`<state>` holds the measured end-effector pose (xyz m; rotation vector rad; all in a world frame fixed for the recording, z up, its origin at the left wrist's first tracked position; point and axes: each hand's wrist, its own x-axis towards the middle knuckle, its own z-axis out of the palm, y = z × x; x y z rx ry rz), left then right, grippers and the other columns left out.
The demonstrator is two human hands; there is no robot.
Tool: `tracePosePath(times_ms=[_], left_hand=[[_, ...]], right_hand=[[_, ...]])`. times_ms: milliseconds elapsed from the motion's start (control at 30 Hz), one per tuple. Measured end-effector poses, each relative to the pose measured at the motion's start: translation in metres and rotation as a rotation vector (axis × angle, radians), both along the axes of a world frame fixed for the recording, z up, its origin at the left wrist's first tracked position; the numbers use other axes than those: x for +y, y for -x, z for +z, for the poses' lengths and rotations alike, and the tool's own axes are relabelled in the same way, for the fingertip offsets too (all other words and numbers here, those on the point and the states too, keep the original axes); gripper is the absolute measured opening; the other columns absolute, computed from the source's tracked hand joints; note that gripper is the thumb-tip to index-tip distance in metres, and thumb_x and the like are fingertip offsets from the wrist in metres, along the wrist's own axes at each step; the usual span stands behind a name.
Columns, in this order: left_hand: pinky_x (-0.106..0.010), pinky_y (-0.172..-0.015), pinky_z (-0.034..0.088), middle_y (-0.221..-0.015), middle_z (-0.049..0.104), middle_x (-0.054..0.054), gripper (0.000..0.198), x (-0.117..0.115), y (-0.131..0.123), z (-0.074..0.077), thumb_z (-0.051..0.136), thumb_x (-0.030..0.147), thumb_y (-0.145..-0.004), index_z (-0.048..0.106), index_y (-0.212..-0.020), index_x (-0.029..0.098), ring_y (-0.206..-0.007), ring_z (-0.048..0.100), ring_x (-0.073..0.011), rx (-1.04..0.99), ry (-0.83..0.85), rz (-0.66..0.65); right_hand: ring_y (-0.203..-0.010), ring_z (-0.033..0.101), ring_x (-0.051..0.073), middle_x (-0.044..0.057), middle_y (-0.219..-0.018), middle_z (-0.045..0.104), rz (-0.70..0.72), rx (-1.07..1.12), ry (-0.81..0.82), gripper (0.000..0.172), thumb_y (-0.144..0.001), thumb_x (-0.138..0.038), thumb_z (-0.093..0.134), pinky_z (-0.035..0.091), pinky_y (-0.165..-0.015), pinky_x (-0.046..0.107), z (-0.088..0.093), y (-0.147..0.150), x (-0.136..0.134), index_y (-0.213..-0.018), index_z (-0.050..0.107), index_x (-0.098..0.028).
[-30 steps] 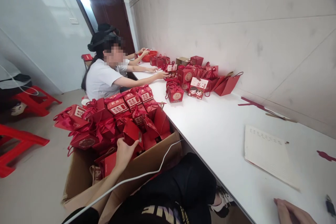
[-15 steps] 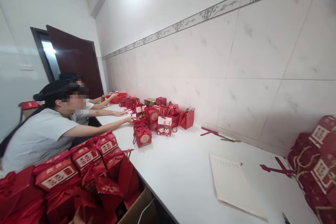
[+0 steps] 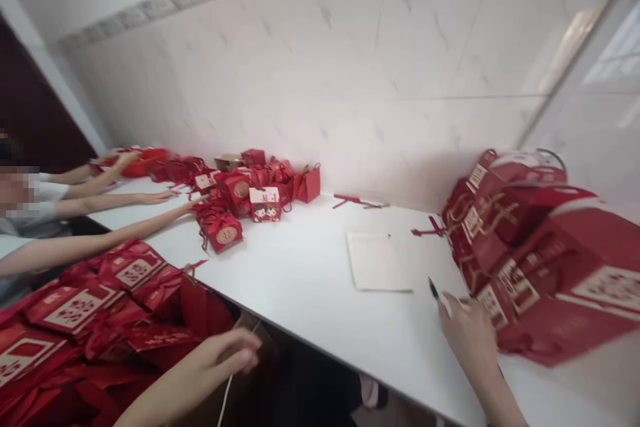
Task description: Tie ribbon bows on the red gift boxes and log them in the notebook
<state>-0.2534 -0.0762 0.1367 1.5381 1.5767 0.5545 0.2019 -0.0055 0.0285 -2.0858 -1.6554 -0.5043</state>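
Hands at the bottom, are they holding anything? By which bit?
The left hand holds nothing, open by the red gift boxes. The right hand meets the rear end of a pen on the white table; too blurred to tell a grip.

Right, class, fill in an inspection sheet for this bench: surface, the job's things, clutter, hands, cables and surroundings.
Surface: white table, set along the wall.
Job's things: red gift boxes heaped under the left hand; red bags stacked beside the right hand.
Clutter: paper sheet, pen, ribbon strips, more boxes nearer the wall.
Hands: left hand hovers open over the heap; right hand is at the table edge by the pen, grip unclear.
Cables: white cable hangs below the left hand.
Surroundings: tiled wall; co-workers' arms reach across the table.
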Motion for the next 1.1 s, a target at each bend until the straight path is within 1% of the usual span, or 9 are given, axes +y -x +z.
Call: tracePosePath(times_ms=[67,133,300,467,633,733,867,967,1100], left_hand=[[-0.030,-0.082,0.045,-0.090,0.068,-0.003,0.035,0.033,-0.046,0.015,0.052,0.051,-0.078,0.067,-0.091,0.022,-0.086,0.060,-0.0200,-0.089,0.031,-0.336],[-0.030,-0.084,0.044,-0.092,0.067,-0.004,0.033,0.070,-0.089,0.013,0.051,0.047,-0.080,0.067,-0.089,0.020,-0.088,0.059,-0.0200,-0.147,-0.025,-0.489],[-0.035,-0.091,0.042,-0.104,0.064,-0.007,0.025,0.155,-0.182,-0.040,0.050,0.035,-0.080,0.066,-0.093,0.021,-0.100,0.057,-0.0228,-0.173,-0.358,-0.530],[-0.041,-0.106,0.030,-0.120,0.058,-0.010,0.021,0.202,-0.249,-0.077,0.052,0.021,-0.075,0.065,-0.092,0.018,-0.122,0.044,-0.0257,-0.100,-0.531,-0.618],[-0.051,-0.111,0.014,-0.132,0.050,-0.013,0.032,0.208,-0.262,-0.097,0.050,0.020,-0.077,0.059,-0.107,0.015,-0.131,0.033,-0.0300,-0.001,-0.545,-0.588],[-0.049,-0.111,0.014,-0.136,0.046,-0.014,0.040,0.195,-0.258,-0.105,0.048,0.024,-0.079,0.054,-0.117,0.015,-0.133,0.031,-0.0301,0.114,-0.563,-0.658],[-0.051,-0.111,0.015,-0.137,0.044,-0.016,0.043,0.178,-0.257,-0.109,0.044,0.027,-0.082,0.051,-0.122,0.013,-0.133,0.030,-0.0323,0.234,-0.585,-0.690],[-0.051,-0.109,0.020,-0.136,0.046,-0.015,0.043,0.174,-0.260,-0.110,0.044,0.029,-0.083,0.051,-0.122,0.014,-0.131,0.034,-0.0324,0.296,-0.633,-0.685],[-0.049,-0.107,0.027,-0.133,0.050,-0.011,0.040,0.172,-0.262,-0.111,0.041,0.030,-0.085,0.053,-0.119,0.015,-0.128,0.038,-0.0296,0.353,-0.737,-0.633]], right_hand=[[-0.079,0.058,0.032,0.022,-0.089,0.057,-0.129,-0.018,0.134,0.035,-0.086,-0.025,0.042,0.045,-0.066,0.039,0.012,0.013,0.002,-0.110,0.060,-0.007],[-0.078,0.059,0.033,0.023,-0.087,0.058,-0.186,0.013,0.233,0.039,-0.087,-0.023,0.043,0.045,-0.065,0.038,0.018,0.023,0.005,-0.119,0.053,-0.003],[-0.068,0.059,0.025,0.013,-0.074,0.060,-0.024,0.434,0.232,0.045,-0.080,-0.007,0.039,0.043,-0.064,0.032,0.020,0.021,0.010,-0.123,0.049,-0.006],[-0.055,0.054,0.017,-0.001,-0.055,0.053,0.246,0.973,0.062,0.032,-0.074,-0.020,0.040,0.043,-0.059,0.028,0.031,0.013,0.041,-0.098,0.061,-0.013],[-0.084,0.064,0.021,0.008,-0.084,0.068,0.449,1.291,-0.146,0.031,-0.073,-0.038,0.052,0.050,-0.075,0.033,0.041,0.032,0.106,-0.096,0.052,-0.017],[-0.080,0.065,0.021,0.006,-0.078,0.069,0.491,1.486,-0.284,0.034,-0.069,-0.044,0.065,0.049,-0.078,0.034,0.033,0.050,0.135,-0.083,0.044,-0.021],[-0.061,0.062,0.017,0.000,-0.061,0.064,0.385,1.497,-0.234,0.036,-0.083,-0.058,0.045,0.048,-0.065,0.030,0.016,0.062,0.146,-0.078,0.040,-0.022],[-0.064,0.060,0.015,0.003,-0.071,0.066,0.370,1.520,-0.182,0.043,-0.085,-0.061,0.036,0.047,-0.061,0.027,0.009,0.061,0.147,-0.089,0.049,-0.020],[-0.063,0.058,0.014,0.003,-0.071,0.064,0.276,1.445,-0.098,0.035,-0.076,-0.053,0.058,0.045,-0.058,0.025,0.005,0.055,0.152,-0.078,0.055,-0.018]])
